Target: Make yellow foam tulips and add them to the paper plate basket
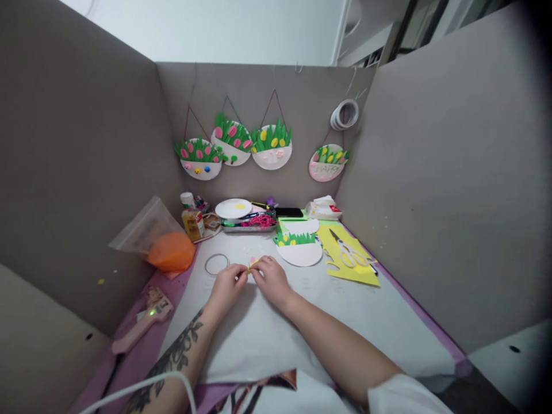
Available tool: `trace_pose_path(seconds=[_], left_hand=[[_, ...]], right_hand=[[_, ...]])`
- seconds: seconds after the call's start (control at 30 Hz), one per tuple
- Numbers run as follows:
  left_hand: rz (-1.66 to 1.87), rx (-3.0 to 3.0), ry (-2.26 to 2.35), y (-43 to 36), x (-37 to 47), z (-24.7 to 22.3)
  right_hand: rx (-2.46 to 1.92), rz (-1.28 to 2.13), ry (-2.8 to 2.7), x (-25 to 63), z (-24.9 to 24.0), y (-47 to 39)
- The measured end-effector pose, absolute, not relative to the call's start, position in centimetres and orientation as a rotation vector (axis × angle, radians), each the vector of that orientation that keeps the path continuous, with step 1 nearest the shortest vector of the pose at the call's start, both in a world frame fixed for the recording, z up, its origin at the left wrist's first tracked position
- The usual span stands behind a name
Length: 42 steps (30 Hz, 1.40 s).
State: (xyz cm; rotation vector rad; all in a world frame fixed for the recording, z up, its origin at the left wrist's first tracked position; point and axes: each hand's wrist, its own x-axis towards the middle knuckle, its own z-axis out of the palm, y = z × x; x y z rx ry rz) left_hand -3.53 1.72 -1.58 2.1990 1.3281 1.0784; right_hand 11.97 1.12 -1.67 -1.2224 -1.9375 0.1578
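Observation:
Over the white sheet (pixel 241 336), my left hand (pixel 229 283) and my right hand (pixel 271 282) meet with their fingertips pinched together. Between them is a small yellow piece (pixel 249 267), apparently paper; the fingers cover most of it. A little pink bit (pixel 253 260) shows just beyond the fingertips. Right of my hands lies a cut paper plate (pixel 301 255) with green paper grass (pixel 297 238) and yellow flower shapes along its top. A thin dark ring (pixel 217 264) rests left of my left hand.
White-handled scissors (pixel 351 254) lie on yellow paper (pixel 351 276) at right. A pink glue gun (pixel 144 325) and a bag of orange material (pixel 171 251) are at left. Behind stands a supply tray (pixel 248 228). Decorated plates (pixel 271 158) hang on the grey partition (pixel 302 92).

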Motion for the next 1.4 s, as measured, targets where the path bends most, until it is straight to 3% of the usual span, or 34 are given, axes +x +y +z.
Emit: trace_pose_path(seconds=[0.9,1.23,1.4], left_hand=[[1.100,2.088,1.390,1.5,-3.4,-1.3],[1.063,1.458,1.331,2.0,-3.5,-0.2],[1.058,1.264,1.208,1.9,-3.3,-0.1]], right_hand=[[-1.270,0.107,-1.878,12.5,-1.0,1.5],[-1.469,0.134,-1.674,16.6,-2.1,4.9],[-1.283,0.210,-1.697,15.7,-2.1,4.4]])
